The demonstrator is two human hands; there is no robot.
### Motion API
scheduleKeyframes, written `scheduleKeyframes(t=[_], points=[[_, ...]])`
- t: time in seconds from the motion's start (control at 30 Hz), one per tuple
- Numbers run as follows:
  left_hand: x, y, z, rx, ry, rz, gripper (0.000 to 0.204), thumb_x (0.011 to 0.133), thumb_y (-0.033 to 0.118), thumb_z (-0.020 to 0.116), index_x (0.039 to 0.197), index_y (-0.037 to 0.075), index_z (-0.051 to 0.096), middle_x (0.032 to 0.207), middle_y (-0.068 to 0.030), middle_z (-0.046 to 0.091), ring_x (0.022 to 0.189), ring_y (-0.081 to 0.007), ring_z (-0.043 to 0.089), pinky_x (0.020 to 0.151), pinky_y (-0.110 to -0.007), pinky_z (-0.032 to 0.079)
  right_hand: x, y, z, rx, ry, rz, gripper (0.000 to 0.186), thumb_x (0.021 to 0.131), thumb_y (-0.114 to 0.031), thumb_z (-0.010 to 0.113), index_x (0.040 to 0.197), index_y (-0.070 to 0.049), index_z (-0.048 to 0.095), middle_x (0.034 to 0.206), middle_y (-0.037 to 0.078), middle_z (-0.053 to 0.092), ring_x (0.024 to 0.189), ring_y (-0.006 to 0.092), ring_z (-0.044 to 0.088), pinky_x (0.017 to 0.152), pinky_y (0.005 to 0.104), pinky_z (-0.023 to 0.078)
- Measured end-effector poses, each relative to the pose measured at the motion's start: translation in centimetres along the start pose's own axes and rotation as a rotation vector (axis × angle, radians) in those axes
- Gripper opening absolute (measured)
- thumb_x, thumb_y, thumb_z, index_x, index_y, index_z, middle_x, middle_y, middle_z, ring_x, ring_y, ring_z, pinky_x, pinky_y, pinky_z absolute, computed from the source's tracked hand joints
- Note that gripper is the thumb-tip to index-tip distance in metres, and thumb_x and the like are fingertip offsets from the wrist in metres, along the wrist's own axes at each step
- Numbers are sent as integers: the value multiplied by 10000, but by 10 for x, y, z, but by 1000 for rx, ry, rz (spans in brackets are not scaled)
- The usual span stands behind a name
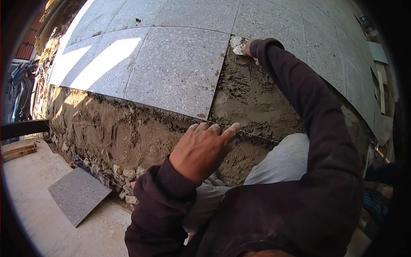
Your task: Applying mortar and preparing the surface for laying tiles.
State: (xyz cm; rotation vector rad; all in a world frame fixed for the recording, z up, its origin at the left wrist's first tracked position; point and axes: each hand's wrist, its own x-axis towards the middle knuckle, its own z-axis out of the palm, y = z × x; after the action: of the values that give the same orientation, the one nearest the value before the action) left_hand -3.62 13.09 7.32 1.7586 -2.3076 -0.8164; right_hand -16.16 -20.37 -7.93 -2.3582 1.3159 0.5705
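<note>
My right hand (251, 52) reaches to the far corner of a bed of wet grey mortar (252, 100). It is closed on what looks like a trowel (239, 44), its blade smeared with mortar; the handle is hidden by the hand and sleeve. My left hand (203, 150) is open at the near edge, fingers dusty and slightly bent, beside a thin taut string (257, 135). Whether the fingers touch the string I cannot tell. A speckled grey tile (177, 68) borders the mortar on the left, and more laid tiles (269, 21) lie beyond it.
Rough earth (111, 124) drops along the tiles' near edge, with broken stones (128, 173) at its foot. A loose grey tile (80, 196) leans on the pale concrete floor (34, 210). Wood pieces (19, 152) lie at the left. My knee (282, 156) is close to the mortar.
</note>
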Motion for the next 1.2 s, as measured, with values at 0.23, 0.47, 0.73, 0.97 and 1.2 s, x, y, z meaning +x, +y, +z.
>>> scheduleKeyframes(t=[0.23, 0.47, 0.73, 0.97, 1.2], points=[[-5, -12, 2, -2, -1, 35, 412, 832, 222, 503, 1227, 125, 439, 763, -116, 545, 727, -263, 529, 700, -363, 423, -43, -21, 24, -248, -204, -309, 381, 852, -259, 409, 813, 73, 591, 745, 199, 608, 713, 318, 608, 657, 400, 470], [3, -1, 6, 67, 25, 181, 366, 835, 201, 483, 1196, 141, 475, 751, -86, 532, 741, -219, 524, 724, -337, 417, -150, -68, 102, -423, -529, -698, 365, 824, -233, 401, 817, 81, 587, 779, 240, 595, 752, 358, 595, 692, 409, 460], [0, 15, 4, 31, -18, 232, 402, 823, 193, 511, 1217, 137, 454, 760, -93, 543, 721, -229, 529, 702, -335, 425, -164, -23, 51, -6, -367, -179, 368, 851, -269, 413, 883, 70, 551, 821, 228, 600, 776, 354, 591, 698, 419, 449], [0, 22, 0, 26, -40, 65, 422, 822, 206, 542, 1223, 111, 447, 809, -141, 573, 749, -299, 560, 680, -379, 446, -83, 34, 60, 100, 38, 62, 375, 868, -282, 421, 987, 63, 506, 878, 203, 582, 631, 326, 591, 586, 400, 480], [34, 27, -6, -24, -143, 0, 409, 833, 206, 536, 1225, 125, 450, 884, -170, 592, 779, -316, 582, 679, -373, 453, -123, 42, 88, 587, -361, 153, 372, 861, -283, 405, 876, 64, 538, 677, 161, 574, 565, 265, 588, 562, 385, 488]])
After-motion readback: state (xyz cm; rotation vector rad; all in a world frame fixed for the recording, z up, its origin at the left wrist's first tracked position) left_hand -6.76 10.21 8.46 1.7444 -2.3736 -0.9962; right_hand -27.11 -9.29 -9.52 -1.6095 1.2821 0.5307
